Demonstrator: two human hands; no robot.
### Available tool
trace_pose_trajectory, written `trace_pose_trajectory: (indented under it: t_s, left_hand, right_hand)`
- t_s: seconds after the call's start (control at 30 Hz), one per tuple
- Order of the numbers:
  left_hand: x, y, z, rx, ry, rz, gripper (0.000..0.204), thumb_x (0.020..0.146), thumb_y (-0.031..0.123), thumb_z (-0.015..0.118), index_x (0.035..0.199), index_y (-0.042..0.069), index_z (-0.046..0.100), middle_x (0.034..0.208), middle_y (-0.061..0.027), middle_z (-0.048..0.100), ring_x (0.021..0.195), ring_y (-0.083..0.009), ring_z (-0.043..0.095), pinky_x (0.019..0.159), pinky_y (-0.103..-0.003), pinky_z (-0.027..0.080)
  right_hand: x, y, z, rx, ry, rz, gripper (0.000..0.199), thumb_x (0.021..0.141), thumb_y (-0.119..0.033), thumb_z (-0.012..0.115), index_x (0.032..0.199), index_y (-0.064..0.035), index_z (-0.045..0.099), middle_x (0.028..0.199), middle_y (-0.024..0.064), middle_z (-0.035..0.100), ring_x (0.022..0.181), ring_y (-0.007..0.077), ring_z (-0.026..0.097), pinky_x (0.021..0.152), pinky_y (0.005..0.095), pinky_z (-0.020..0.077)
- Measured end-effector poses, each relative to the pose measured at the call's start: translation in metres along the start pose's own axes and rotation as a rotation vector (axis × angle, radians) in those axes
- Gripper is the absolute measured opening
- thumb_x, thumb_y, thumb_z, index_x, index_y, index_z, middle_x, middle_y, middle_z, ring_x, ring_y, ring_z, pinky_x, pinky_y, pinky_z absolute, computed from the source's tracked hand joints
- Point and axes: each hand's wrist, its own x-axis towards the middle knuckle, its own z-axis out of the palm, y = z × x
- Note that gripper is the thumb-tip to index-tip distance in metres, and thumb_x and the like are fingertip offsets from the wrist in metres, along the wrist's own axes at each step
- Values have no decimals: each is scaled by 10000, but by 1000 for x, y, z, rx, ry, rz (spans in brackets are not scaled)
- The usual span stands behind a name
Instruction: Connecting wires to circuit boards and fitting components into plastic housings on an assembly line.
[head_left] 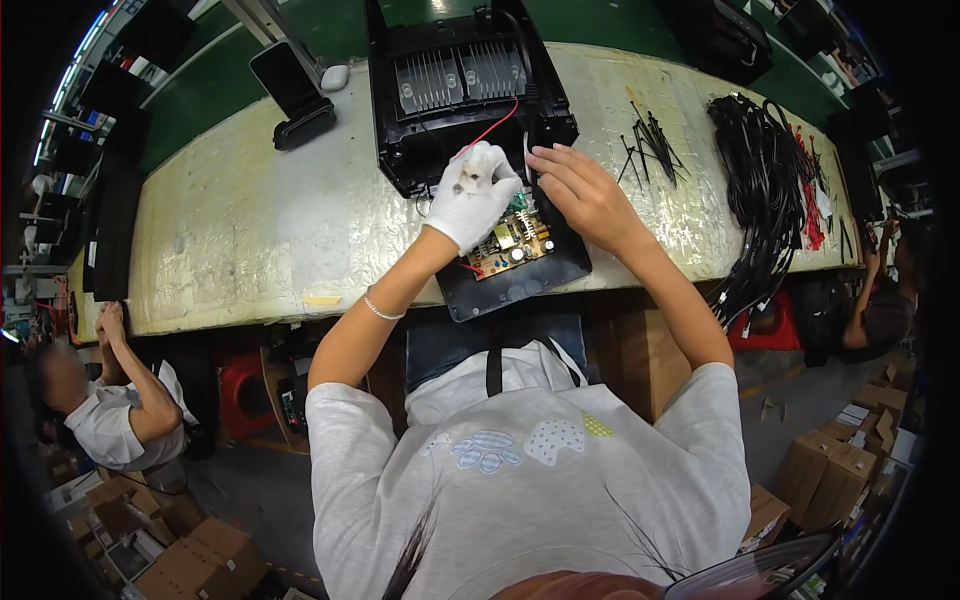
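Note:
In front of me a black plastic housing (400, 150) stands open on the bench, with two finned metal heat sinks (462, 78) in it. A circuit board (513, 243) lies on a black panel (520, 288) at the housing's near side. My left hand (472, 195), in a stained white glove, is over the board's far end with fingers curled; what they grip is hidden. A red wire (497, 124) runs from the heat sinks down behind the glove. My bare right hand (590, 198) is closed beside a thin white piece (527, 150) at the housing's edge; its thumb is hidden.
Black cable ties (655, 145) lie right of the housing, with a large bundle of black cables (750, 190) and red wires (812, 190) farther right. A phone on a stand (293, 95) is at the back left. Other people sit at both sides.

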Motion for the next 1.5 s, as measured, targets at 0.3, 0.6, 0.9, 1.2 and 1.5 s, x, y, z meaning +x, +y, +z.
trace_pose_trajectory:
  t_s: [0.3,0.6,0.9,1.2,1.5]
  left_hand:
    - [19,16,19,-382,180,40,70,792,23,615,858,38,598,863,-118,610,883,-315,591,768,-391,492]
    - [7,14,10,38,102,244,410,738,-15,617,1130,104,629,910,-58,653,847,-247,643,685,-350,547]
    - [8,25,6,401,-103,266,386,765,87,611,1148,40,611,1003,-64,627,812,-225,616,621,-332,531]
    - [9,24,14,445,-43,337,370,778,100,609,1141,27,612,967,-74,616,798,-229,611,614,-325,517]
    - [24,14,22,-70,42,348,314,778,64,674,1075,118,588,915,-79,602,829,-288,602,634,-380,523]
  right_hand:
    - [-23,-21,31,177,300,447,254,749,72,686,985,16,612,1105,168,569,951,325,584,825,373,493]
    - [-31,-10,17,427,338,666,186,767,32,706,937,-6,639,972,84,573,849,191,561,706,281,442]
    - [-29,-10,14,394,338,623,173,759,32,716,913,-4,643,971,101,593,873,225,593,751,303,468]
    - [-22,-10,7,326,259,547,159,773,39,707,908,6,630,958,115,603,876,214,592,757,300,470]
    - [-34,7,-1,1096,176,816,58,882,23,655,926,48,626,989,72,601,893,118,567,777,234,453]
